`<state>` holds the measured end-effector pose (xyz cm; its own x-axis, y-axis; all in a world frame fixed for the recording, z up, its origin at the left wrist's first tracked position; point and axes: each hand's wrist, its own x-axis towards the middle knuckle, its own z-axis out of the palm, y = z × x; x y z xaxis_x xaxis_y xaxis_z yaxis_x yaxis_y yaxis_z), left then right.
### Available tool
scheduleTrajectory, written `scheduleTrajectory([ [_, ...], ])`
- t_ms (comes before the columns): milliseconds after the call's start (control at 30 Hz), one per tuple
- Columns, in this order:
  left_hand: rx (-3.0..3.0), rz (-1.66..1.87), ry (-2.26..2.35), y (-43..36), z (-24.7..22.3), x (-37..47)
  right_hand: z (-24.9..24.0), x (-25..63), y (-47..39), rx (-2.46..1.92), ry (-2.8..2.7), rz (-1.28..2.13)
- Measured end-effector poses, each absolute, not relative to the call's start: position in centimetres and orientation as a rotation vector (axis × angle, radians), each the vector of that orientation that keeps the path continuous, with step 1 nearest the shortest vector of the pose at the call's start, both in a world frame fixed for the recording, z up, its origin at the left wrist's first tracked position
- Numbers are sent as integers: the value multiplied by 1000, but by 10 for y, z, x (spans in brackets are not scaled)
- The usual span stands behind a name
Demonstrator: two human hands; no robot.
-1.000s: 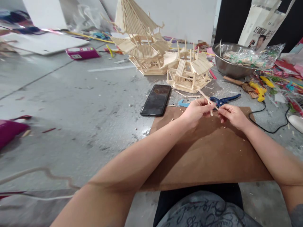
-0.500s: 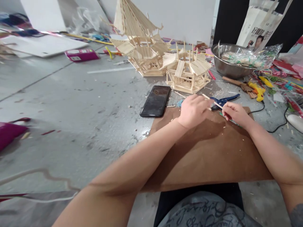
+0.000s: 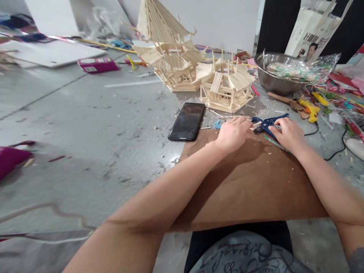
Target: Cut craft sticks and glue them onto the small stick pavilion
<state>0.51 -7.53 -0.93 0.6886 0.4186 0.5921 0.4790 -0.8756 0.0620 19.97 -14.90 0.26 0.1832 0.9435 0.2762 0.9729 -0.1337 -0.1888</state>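
Observation:
My left hand [image 3: 234, 132] is closed round a thin wooden stick [image 3: 256, 124], whose end pokes out past the fingertips towards the right. Blue-handled cutters [image 3: 265, 124] lie just beyond, at the far edge of the brown board [image 3: 256, 182]. My right hand [image 3: 288, 133] has its thumb and fingers about the handles of these cutters. The stick's end is close to the cutters' head; whether they touch I cannot tell. A green-marked strip [image 3: 275, 143] lies under the right hand.
A black phone [image 3: 187, 121] lies left of the board. Behind stand a stick-built pagoda [image 3: 170, 49] and a lower stick frame [image 3: 226, 89]. A metal bowl [image 3: 280, 81] of bagged sticks, a yellow glue gun [image 3: 309, 110] with its cord, and craft scraps are at the right.
My right hand has let go of the stick and moved right and slightly up onto the cutters' handles. The stick now stays with my left hand, which has lowered slightly.

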Motion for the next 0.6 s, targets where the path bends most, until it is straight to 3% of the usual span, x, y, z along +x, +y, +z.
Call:
scheduleTrajectory([
  [233, -2813, -955, -987, -80, -11, 7, -4, 207, -146, -2343, -2150, -201],
  [400, -2882, -948, -991, -79, -16, 8, -4, 202, -146, -2414, -1974, -197],
  [600, -2969, -1301, -816, -77, -23, 10, 4, 206, -146, -1903, -1493, 92],
])
